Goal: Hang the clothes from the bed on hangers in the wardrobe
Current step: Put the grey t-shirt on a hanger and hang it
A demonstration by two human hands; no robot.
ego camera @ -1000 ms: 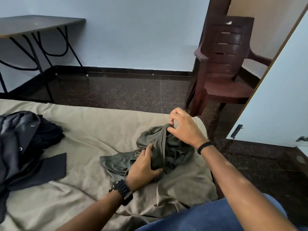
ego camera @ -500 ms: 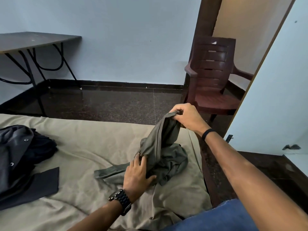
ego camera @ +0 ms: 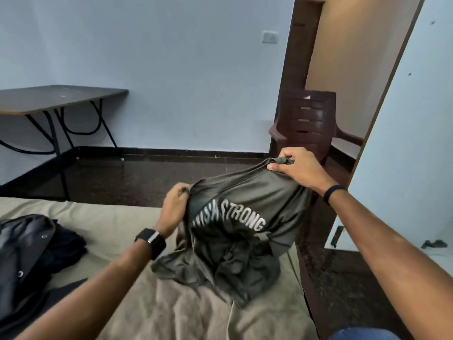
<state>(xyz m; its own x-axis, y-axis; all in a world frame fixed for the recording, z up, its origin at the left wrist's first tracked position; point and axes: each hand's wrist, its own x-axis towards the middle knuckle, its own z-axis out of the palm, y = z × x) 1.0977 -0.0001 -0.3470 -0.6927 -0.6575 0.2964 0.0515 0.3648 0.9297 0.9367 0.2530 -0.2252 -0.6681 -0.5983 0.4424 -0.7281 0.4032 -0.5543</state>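
An olive-green T-shirt (ego camera: 245, 202) with white lettering hangs between my two hands above the bed (ego camera: 127, 222), its lower part still bunched on the beige sheet. My left hand (ego camera: 175, 204) pinches one upper edge of the shirt. My right hand (ego camera: 300, 166) grips the other upper corner, held higher and further right. A heap of dark clothes (ego camera: 31, 261) lies on the bed at the left. No hanger is in view.
A white wardrobe door (ego camera: 411, 148) stands open at the right, with a latch low on its edge. A brown plastic chair (ego camera: 308, 123) sits behind the bed's corner. A dark folding table (ego camera: 56, 99) stands at the left wall. Dark floor lies between.
Both hands have lifted the green shirt off the bed and spread it, so its lettering now shows. My left hand moved up from the bunched cloth to an upper edge.
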